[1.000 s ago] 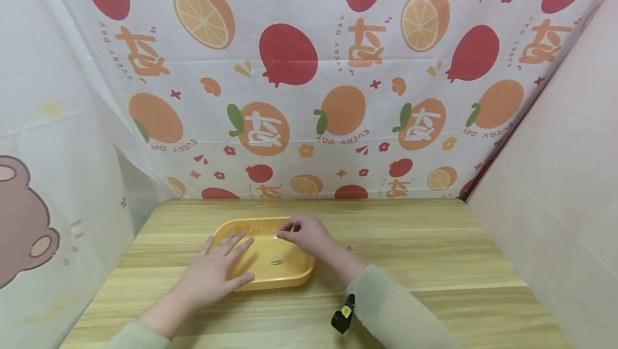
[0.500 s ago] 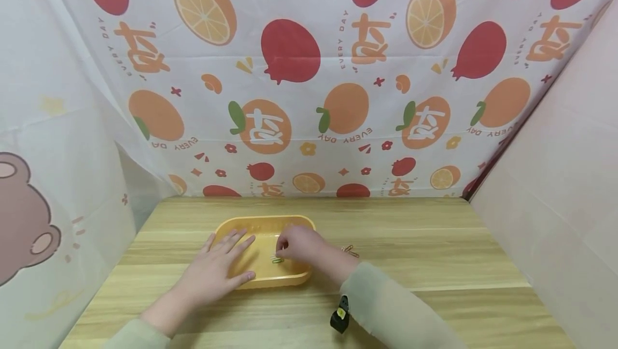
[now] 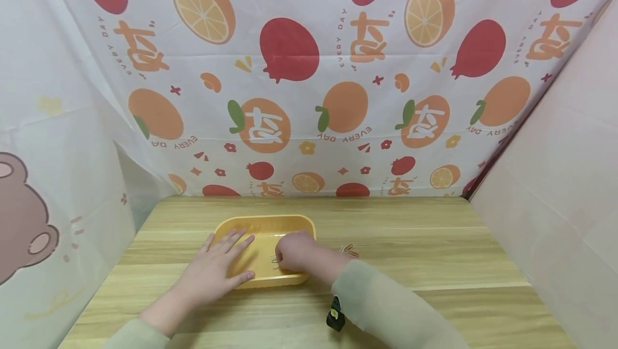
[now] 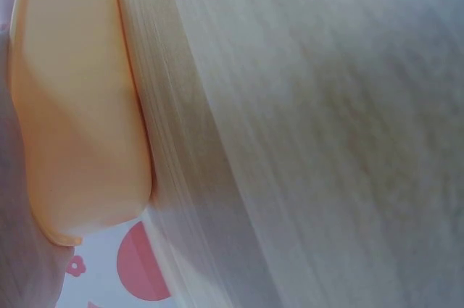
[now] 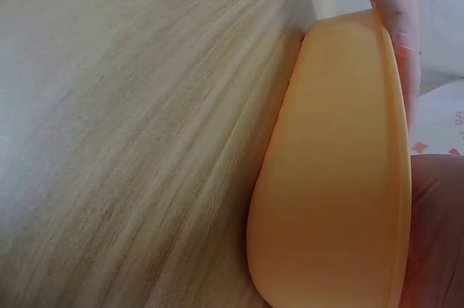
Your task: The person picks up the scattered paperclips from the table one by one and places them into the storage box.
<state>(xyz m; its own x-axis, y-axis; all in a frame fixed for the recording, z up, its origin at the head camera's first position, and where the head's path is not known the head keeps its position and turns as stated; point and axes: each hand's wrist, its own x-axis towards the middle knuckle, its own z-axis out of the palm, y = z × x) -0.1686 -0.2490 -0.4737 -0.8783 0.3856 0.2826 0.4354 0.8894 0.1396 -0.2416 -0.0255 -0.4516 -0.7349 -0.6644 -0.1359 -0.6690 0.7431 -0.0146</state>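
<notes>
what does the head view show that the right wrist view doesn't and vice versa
Only the head view shows the paper clips in the yellow tray, the loose clips right of it, and both sleeves. Only the right wrist view gives a close side-on look at the tray's outer wall. Both show the tray, the table, the left hand, the right hand and printed cloth.

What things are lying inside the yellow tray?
Inside the yellow tray, a few paper clips show beside the right hand. That hand hides part of the tray, and the left hand partly covers its left end; anything beneath is unseen.
</notes>
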